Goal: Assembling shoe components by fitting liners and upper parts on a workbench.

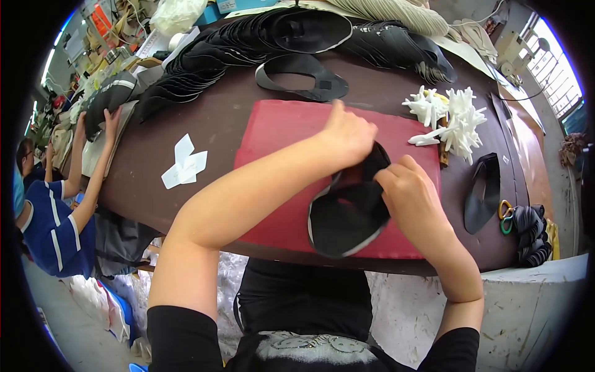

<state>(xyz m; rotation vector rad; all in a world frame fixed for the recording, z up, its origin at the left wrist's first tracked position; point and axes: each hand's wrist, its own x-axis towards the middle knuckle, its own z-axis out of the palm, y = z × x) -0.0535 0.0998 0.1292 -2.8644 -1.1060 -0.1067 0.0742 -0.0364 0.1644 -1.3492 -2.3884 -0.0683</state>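
A black fabric shoe upper (347,218) with a pale edge is held over the red mat (279,133), its rounded end toward me. My right hand (412,192) is closed on its right side, thumb and fingers pinching the fabric. My left hand (352,135) is curled at the upper's far end, by a narrow black strip; its fingertips are partly hidden. Just beyond the mat lies another black shoe upper (328,85), flat and opened out, close to my left hand.
Overlapping black uppers (204,68) line the table's far side. White finger-like pieces (462,124) cluster right of the mat. Scissors (506,217) and a black upper (483,195) lie farther right. White paper pieces (185,164) are at left. Another person (52,217) works at far left.
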